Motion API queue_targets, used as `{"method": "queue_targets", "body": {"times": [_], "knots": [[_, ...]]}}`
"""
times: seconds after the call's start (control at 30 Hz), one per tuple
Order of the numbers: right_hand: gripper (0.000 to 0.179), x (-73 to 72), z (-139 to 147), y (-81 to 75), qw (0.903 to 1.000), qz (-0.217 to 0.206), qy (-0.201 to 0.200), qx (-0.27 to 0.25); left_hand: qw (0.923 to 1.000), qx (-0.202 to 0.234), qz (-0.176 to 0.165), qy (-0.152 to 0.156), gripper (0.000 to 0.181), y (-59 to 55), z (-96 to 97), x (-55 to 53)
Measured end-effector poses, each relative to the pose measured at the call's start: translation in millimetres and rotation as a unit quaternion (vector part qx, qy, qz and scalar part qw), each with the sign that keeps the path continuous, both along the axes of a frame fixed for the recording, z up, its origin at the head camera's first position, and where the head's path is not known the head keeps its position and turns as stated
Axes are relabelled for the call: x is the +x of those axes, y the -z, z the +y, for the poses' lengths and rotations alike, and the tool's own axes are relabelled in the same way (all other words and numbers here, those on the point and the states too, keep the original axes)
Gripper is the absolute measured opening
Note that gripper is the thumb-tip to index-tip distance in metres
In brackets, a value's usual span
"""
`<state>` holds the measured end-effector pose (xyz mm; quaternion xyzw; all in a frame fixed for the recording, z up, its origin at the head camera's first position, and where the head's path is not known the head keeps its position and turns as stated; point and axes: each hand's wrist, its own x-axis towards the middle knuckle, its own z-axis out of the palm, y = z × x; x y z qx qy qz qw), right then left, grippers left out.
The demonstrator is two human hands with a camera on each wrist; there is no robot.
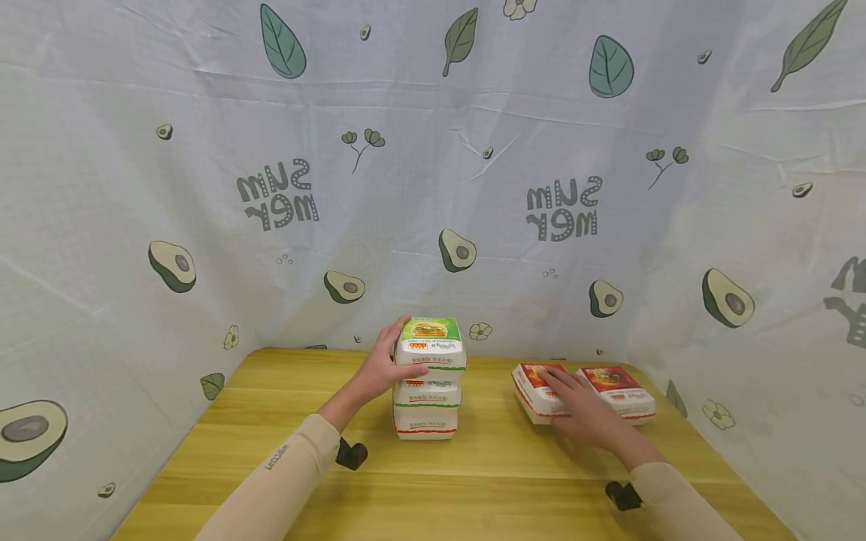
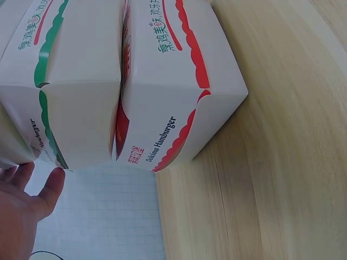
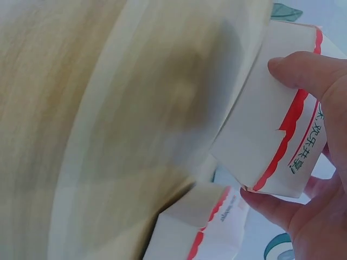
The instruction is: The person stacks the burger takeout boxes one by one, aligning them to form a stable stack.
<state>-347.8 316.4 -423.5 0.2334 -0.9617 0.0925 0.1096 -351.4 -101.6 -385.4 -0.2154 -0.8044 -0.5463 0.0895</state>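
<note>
Three white hamburger cartons are stacked at the middle of the table. The top carton point(image 1: 440, 359) has a green lid picture, the middle carton point(image 1: 428, 394) carries green trim, and red trim runs along the bottom carton point(image 1: 425, 423). My left hand point(image 1: 376, 370) grips the top carton from its left side, thumb across the front. At the right, my right hand point(image 1: 587, 412) holds a red-trimmed hamburger carton point(image 3: 260, 114) between thumb and fingers; it looks slightly tilted. Another red-lidded carton point(image 1: 619, 391) sits just right of it, partly hidden by that hand.
The wooden table point(image 1: 514, 488) has a patterned curtain point(image 1: 406, 188) along its back and sides. Black straps show at both wrists. Bare wood lies between the stack and the right-hand cartons.
</note>
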Motion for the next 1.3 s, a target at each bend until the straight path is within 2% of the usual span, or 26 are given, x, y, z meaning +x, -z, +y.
{"method": "queue_targets", "body": {"times": [0.13,0.43,1.1,1.3], "knots": [[0.085,0.7,-2.9,-5.5,0.9999,-0.001,-0.008,-0.011,1.0,0.0,0.001,0.0,0.101,0.3,0.0,-0.1],[0.088,3.8,-8.1,-15.5,1.0,-0.002,0.0,-0.006,1.0,0.001,-0.002,0.003,0.103,0.6,-0.1,-1.4],[0.088,17.4,-28.4,-55.4,0.9991,0.029,-0.032,0.0,1.0,0.006,-0.005,0.006,0.101,1.2,-0.1,-0.9],[0.088,21.3,-32.9,-70.0,0.9972,0.059,-0.047,0.0,1.0,0.005,-0.007,0.004,0.101,0.8,-0.2,-1.7]]}}
